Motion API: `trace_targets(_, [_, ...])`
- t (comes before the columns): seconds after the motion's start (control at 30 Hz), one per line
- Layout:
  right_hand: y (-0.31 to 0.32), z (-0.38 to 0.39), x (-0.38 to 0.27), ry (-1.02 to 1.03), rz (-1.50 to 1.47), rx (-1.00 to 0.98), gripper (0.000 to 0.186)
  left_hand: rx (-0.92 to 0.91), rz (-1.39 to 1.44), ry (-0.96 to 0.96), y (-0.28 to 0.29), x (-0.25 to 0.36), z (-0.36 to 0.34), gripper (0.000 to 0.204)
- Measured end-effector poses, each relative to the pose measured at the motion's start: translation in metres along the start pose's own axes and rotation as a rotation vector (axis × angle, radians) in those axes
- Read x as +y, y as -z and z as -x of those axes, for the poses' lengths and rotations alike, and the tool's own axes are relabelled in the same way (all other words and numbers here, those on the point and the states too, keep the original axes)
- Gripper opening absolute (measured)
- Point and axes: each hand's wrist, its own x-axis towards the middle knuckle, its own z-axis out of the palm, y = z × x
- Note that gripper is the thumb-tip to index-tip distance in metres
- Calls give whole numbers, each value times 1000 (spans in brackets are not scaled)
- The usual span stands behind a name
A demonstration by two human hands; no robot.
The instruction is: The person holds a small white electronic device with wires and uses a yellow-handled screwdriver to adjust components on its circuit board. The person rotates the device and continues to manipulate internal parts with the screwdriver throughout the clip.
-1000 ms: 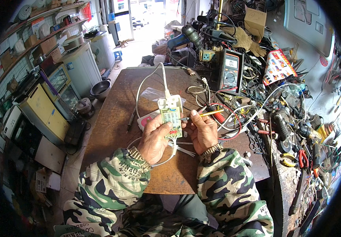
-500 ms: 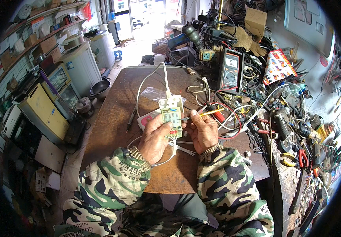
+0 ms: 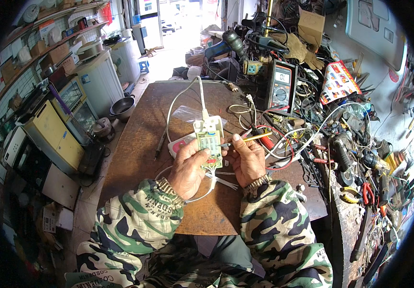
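Note:
A small green circuit board [image 3: 210, 142] is gripped by my left hand [image 3: 188, 165], which is closed with the thumb on its lower left side. Behind the board's upper end shows a pale plastic housing [image 3: 211, 124], with a white cable [image 3: 201, 98] running out of its top. White wires [image 3: 210, 171] leave the board's lower end. Closed in a pinch, my right hand [image 3: 248, 161] holds a slim tool with a yellow shaft [image 3: 259, 137]. The tool's dark front end lies by the board's right edge; whether it touches cannot be made out.
On the brown table [image 3: 135, 144] lie a pink-and-white plastic piece [image 3: 176, 146], a clear bag [image 3: 186, 114] and a dark pen-like probe [image 3: 159, 145]. A multimeter [image 3: 281, 89] stands at the back right. Tangled cables, pliers [image 3: 368, 192] and other tools crowd the right side.
The tool in my right hand has shifted very slightly, its front end a little toward the right of the board. My left hand and the board stay almost in place.

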Motion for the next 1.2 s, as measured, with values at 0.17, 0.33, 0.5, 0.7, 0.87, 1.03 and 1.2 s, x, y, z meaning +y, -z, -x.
trace_targets(0.17, [1,0,0,12,17,21,16,3,-9,-1,-3,3,0,38])
trace_targets(0.33, [0,-1,1,-4,15,22,17,6,-7,-14,-2,1,-1,38])
trace_targets(0.5, [-5,2,-4,-11,-46,18,16,20,8,-27,5,-1,-4,37])
trace_targets(0.7, [4,-1,0,-6,4,-18,15,49,12,-8,1,1,-2,37])
trace_targets(0.87, [-7,4,-6,-10,19,-2,14,55,8,-16,-1,2,-1,37])
trace_targets(1.03, [-7,4,-7,-8,16,4,14,36,-9,-24,0,1,-1,38])
trace_targets(1.2, [-8,5,-7,1,31,7,14,46,-13,-20,0,0,-1,37])
